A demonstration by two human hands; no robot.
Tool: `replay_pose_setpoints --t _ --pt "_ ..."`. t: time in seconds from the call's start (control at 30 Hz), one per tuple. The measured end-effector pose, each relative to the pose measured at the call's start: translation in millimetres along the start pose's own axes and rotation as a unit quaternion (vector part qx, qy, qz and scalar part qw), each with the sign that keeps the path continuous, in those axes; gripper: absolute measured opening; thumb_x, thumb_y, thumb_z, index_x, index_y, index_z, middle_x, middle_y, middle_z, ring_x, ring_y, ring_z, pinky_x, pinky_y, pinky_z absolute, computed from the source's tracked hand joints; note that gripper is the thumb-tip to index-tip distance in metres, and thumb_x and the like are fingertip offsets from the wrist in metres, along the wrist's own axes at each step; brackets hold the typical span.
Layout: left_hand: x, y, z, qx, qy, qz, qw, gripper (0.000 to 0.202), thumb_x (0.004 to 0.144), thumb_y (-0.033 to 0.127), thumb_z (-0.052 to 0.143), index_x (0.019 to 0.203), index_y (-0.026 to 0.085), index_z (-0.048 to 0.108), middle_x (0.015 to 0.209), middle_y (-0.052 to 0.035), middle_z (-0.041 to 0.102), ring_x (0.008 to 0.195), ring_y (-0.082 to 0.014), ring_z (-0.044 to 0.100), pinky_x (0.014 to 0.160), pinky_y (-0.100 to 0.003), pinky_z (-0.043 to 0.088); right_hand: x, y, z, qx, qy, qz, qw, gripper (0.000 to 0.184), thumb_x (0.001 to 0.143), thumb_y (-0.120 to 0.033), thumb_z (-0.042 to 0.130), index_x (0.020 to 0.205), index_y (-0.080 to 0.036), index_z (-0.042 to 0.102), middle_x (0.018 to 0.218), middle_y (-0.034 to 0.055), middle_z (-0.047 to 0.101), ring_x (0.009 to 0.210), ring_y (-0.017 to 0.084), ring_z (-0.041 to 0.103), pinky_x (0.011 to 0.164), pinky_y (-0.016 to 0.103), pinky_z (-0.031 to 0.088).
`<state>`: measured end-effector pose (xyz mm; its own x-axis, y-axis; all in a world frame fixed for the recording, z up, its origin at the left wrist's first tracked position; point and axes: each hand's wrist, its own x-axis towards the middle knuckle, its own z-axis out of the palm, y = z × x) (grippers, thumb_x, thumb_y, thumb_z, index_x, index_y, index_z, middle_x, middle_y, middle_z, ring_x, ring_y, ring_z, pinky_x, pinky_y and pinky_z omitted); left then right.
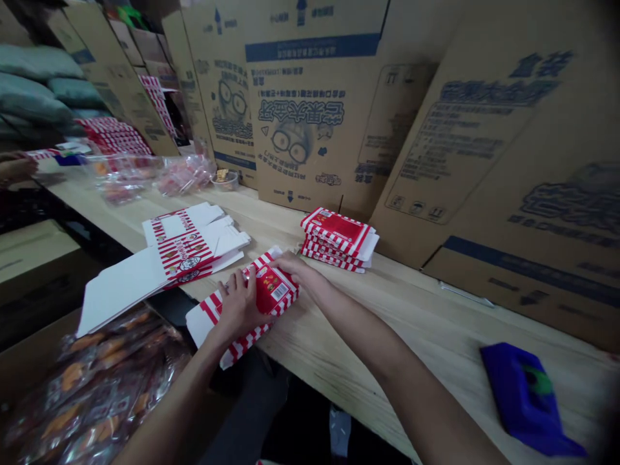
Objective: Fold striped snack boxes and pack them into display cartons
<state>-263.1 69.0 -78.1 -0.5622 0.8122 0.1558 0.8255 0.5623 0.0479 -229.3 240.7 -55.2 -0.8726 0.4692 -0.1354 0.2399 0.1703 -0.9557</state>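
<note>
A red-and-white striped cardboard carton [268, 289] lies on the table's front edge, its white flap end jutting out at the left. My left hand [241, 302] grips its near left part, with fingers over the upper face and thumb toward the barcode. At the far end my right hand [292, 266] holds the carton's edge; its fingertips are partly hidden. Left of it, a pile of flat striped cartons [186, 248] lies fanned out, white panels hanging over the edge. Behind my right hand is a stack of several striped cartons [336, 236].
Large printed brown boxes [300, 123] stand along the table's back. A blue tape dispenser [526, 397] sits at the right. Plastic-wrapped snacks [101, 381] fill a box at lower left; more clear bags [184, 173] lie farther back. Another person's hand [17, 168] shows at far left.
</note>
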Motion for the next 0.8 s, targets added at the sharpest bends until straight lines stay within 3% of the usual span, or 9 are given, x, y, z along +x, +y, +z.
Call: replay_pose_setpoints --t 0.07,0.17,0.23,0.3,0.37,0.5,0.63,0.73,0.8 --pt "-2 3 -19.5 0.028 0.038 0.028 0.998 0.114 0.058 0.057 0.070 0.145 0.002 0.022 0.135 -0.0337 0.043 0.124 -0.0484 0.042 0.106 -0.064 0.017 -15 -13 -4 0.027 0.000 0.025 0.999 0.009 0.079 -0.017 0.062 0.074 -0.011 0.058 0.062 -0.0007 0.064 0.062 0.016 0.063 0.057 0.027 0.050" --pt "-10 5 -56.0 0.029 0.058 0.068 0.996 0.097 0.066 0.047 0.067 0.143 0.003 0.027 0.119 -0.0280 0.058 0.111 -0.0429 0.055 0.104 -0.057 0.027 -56 -33 -14 0.055 0.031 0.010 0.998 0.012 0.079 -0.025 0.060 0.074 -0.014 0.058 0.072 0.0022 0.067 0.074 0.019 0.065 0.065 0.029 0.051" --pt "-19 7 -80.7 -0.006 0.062 0.063 0.996 0.090 0.069 0.047 0.065 0.142 0.006 0.030 0.115 -0.0253 0.061 0.105 -0.0416 0.059 0.097 -0.052 0.037 -95 -40 -21 0.053 0.161 -0.054 0.984 0.021 0.075 -0.036 0.065 0.078 -0.017 0.058 0.087 0.0049 0.068 0.090 0.021 0.063 0.079 0.033 0.050" --pt "-32 15 -100.1 -0.084 0.065 0.043 0.993 0.091 0.068 0.051 0.066 0.142 0.011 0.030 0.116 -0.0214 0.063 0.103 -0.0403 0.061 0.089 -0.048 0.045 -141 -36 -23 0.059 0.310 -0.116 0.942 0.038 0.067 -0.041 0.073 0.094 -0.020 0.057 0.108 0.0068 0.064 0.107 0.023 0.057 0.093 0.036 0.045" --pt "-50 33 -109.1 -0.197 0.056 0.039 0.978 0.097 0.063 0.052 0.071 0.143 0.017 0.029 0.120 -0.0164 0.062 0.104 -0.0380 0.062 0.086 -0.045 0.048 -186 -22 -20 0.109 0.323 -0.126 0.932 0.055 0.061 -0.040 0.078 0.107 -0.023 0.053 0.117 0.0076 0.062 0.112 0.023 0.055 0.097 0.039 0.043" --pt "-88 85 -92.6 -0.419 -0.002 0.061 0.906 0.102 0.056 0.040 0.080 0.143 0.019 0.031 0.133 -0.0146 0.056 0.120 -0.0374 0.054 0.100 -0.046 0.043 -262 23 -14 0.237 0.170 -0.078 0.953 0.049 0.062 -0.037 0.080 0.104 -0.024 0.058 0.108 0.0068 0.069 0.098 0.026 0.065 0.089 0.042 0.051" --pt "-119 128 -54.5 -0.614 -0.110 0.060 0.779 0.079 0.056 0.026 0.081 0.130 0.018 0.051 0.126 -0.0139 0.062 0.116 -0.0355 0.057 0.100 -0.047 0.043 -319 64 -31 0.228 0.201 -0.047 0.951 0.041 0.063 -0.033 0.081 0.099 -0.024 0.065 0.102 0.0049 0.072 0.094 0.025 0.068 0.088 0.042 0.053" --pt "-135 149 -27.5 -0.688 -0.226 0.000 0.689 0.044 0.060 0.032 0.081 0.098 0.014 0.068 0.095 -0.0108 0.074 0.085 -0.0308 0.069 0.079 -0.042 0.054 -354 91 -48 0.185 0.216 -0.010 0.959 0.031 0.066 -0.037 0.079 0.092 -0.021 0.070 0.092 0.0046 0.074 0.082 0.025 0.069 0.078 0.041 0.055" --pt "-143 162 -13.8 -0.718 -0.262 -0.055 0.643 0.034 0.065 0.040 0.078 0.083 0.013 0.070 0.079 -0.0080 0.075 0.069 -0.0267 0.069 0.068 -0.038 0.055 -373 109 -54 0.143 0.244 0.001 0.959 0.026 0.070 -0.040 0.075 0.086 -0.020 0.072 0.086 0.0040 0.074 0.078 0.024 0.068 0.074 0.040 0.055"
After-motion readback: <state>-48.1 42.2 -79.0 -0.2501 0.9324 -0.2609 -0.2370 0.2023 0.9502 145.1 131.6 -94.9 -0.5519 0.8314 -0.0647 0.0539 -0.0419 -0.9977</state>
